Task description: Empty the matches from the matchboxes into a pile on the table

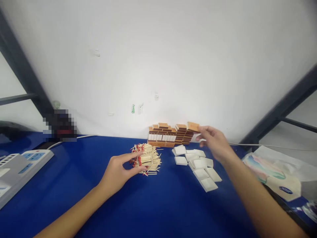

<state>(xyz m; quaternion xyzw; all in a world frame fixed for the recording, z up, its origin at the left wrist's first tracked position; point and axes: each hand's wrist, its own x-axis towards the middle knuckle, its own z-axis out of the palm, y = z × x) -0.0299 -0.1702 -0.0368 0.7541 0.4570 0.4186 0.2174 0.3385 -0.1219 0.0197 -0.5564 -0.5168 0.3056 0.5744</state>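
Observation:
My left hand (123, 168) grips a small white matchbox tray (148, 159) filled with red-tipped matches, at the top of a loose heap of matches (155, 168). Pinched in my right hand (211, 140) is an orange-brown matchbox cover (193, 126), at the top of the right-hand stack. I cannot tell whether it rests on the stack or is just above it. Stacked matchboxes (161, 144) stand against the wall, some showing white ends. White empty-looking trays (201, 173) lie in a loose cluster below my right hand.
A white wall (158, 59) rises behind the blue tabletop (158, 211). At the left lies a power strip (34, 160), with a white cable running along the back. A tissue pack (279, 178) is at the right. Dark slanted posts flank both sides.

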